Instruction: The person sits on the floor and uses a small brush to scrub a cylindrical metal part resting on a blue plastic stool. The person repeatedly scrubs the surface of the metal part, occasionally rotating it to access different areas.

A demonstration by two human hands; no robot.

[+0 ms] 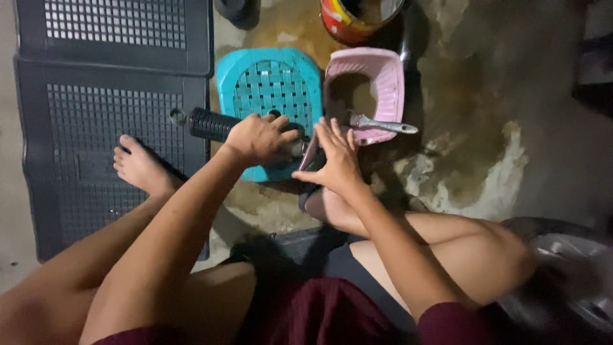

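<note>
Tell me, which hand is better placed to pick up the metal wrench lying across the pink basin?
Probably the right hand: it hovers open just beside the wrench on the pink basin, while the left hand grips the black ribbed cylinder.

Grip under your left hand (255, 137): black ribbed rubber or plastic (214, 124), matt.
Stool (271, 83): turquoise plastic, woven-look lattice, smooth.
Basin (383, 76): pink plastic, dull, soiled.
Wrench (383, 124): bare metal, slightly shiny.
Mat (96, 96): dark plastic grid.
Floor (472, 128): rough, stained concrete.
</note>
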